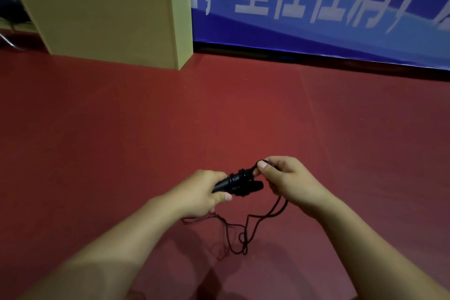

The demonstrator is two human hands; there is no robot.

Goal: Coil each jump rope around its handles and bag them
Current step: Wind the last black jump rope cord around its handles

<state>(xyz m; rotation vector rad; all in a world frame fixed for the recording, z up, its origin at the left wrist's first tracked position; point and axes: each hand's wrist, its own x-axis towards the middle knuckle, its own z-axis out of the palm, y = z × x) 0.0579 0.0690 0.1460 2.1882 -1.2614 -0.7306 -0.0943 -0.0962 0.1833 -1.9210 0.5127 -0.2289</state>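
A: Entry, head view. Where do we have the jump rope (246, 234) now?

B: Held in front of us, above the red floor (219, 105). Our left hand (199, 193) grips the two black handles (233, 182) together near their butt end, fingers curled round them, thumb laid along the side. We judge the pairing is deliberate: two handles side by side make one firm core to wind on.

A: And the right?

B: Our right hand (285, 178) pinches the cord between thumb and forefinger just beyond the handles' far end, close to the turns already laid on. We read that short grip as a way to keep tension so each turn sits tight.

A: How far along?

B: Several turns show around the middle of the handles. The slack hangs from the right hand and lies in loose loops on the floor below, so coiling looks partly done. No bag is in view.

A: Pose of the arms?

B: Both forearms reach forward and converge, bare, wrists roughly level. The left wrist is turned inward; the right is bent over the cord.

A: Surroundings?

B: A pale wooden box (109, 14) and a blue banner (316, 7) stand well apart, at the far edge of the floor.
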